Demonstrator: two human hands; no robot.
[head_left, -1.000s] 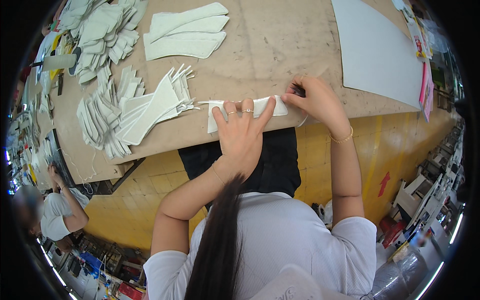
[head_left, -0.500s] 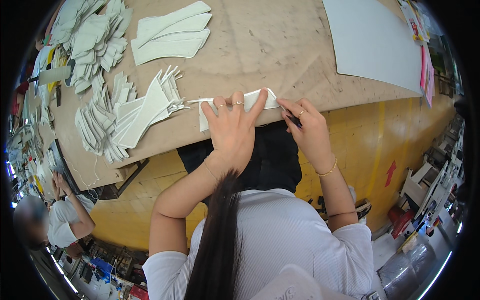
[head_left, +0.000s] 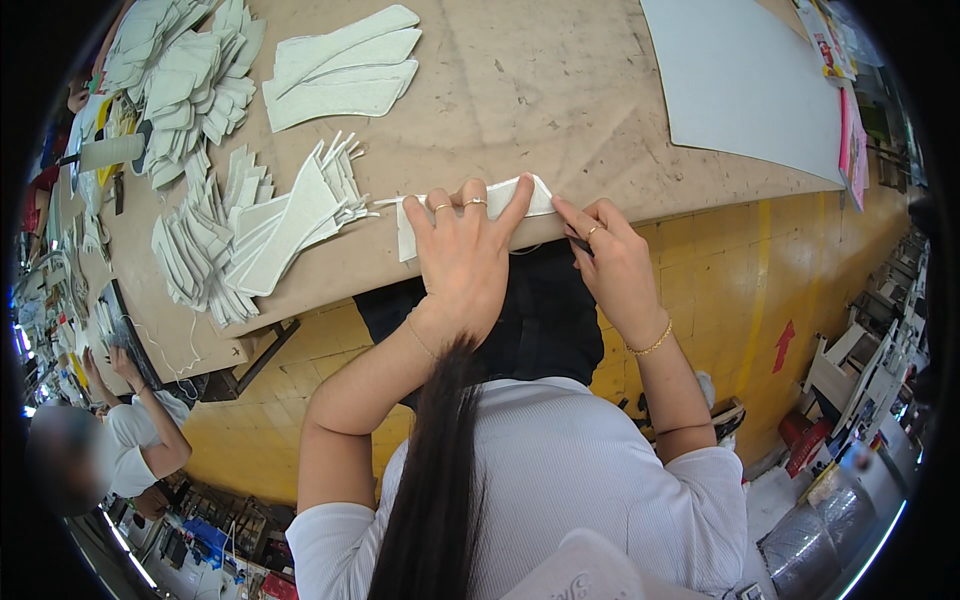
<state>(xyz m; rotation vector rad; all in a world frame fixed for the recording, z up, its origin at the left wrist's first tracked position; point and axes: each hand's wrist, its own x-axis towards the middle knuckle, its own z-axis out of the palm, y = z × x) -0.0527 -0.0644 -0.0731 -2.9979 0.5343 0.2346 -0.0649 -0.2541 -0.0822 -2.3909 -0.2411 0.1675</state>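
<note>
A pale fabric piece with a white corded edge (head_left: 532, 198) lies along the near edge of the table. My left hand (head_left: 465, 250) presses it down, fingers spread flat across its middle. At the piece's right corner, the thumb and index finger of my right hand (head_left: 615, 255) are closed. A small dark tool (head_left: 577, 240) shows partly within that hand; the fingers hide most of it, so its exact kind is unclear. From the piece's left end, a thin white cord end sticks out toward a fanned stack of similar corded pieces (head_left: 290, 235).
Further back on the brown-covered table (head_left: 530, 90) lie several pale pieces (head_left: 345, 85) and a large heap of them (head_left: 190, 85). A big white sheet (head_left: 745, 95) rests at the right. At the far left, another person (head_left: 140, 440) works at the table. Yellow floor borders the near edge.
My right hand has shifted slightly, its index finger stretching closer to the piece's corner, and the dark tool shows less. My left hand stays in place.
</note>
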